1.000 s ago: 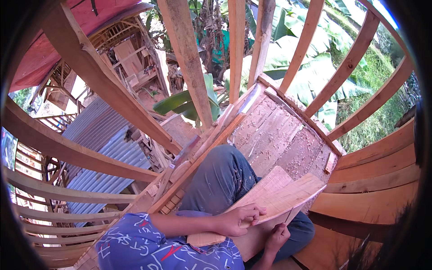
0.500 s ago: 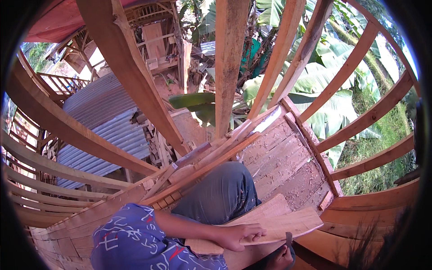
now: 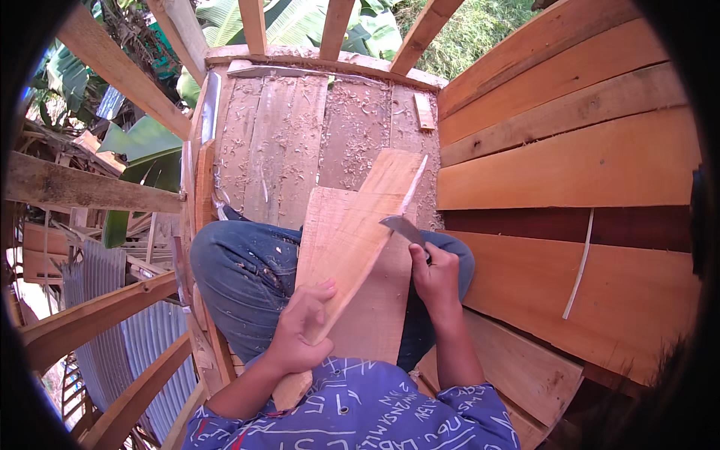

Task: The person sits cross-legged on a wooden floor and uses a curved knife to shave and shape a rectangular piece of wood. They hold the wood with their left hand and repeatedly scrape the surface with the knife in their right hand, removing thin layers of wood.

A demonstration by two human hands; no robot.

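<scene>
Apparently, the edge of a long, narrow, pale wooden board is being trimmed, its far end aimed toward the right edge of the shaving-strewn plank floor. Its near end is clasped by the curled left hand; a dark, curved metal knife is gripped in the closed right hand, its blade crossing the board's right edge. For another stroke, a steady board is called for. Compared with the earlier frame, the view is turned toward the orange plank wall.

Left hand grips narrow board; right hand holds knife (blade at board's edge).

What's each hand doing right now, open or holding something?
Left hand: closed, holding the narrow board.
Right hand: closed, holding a knife.
</scene>
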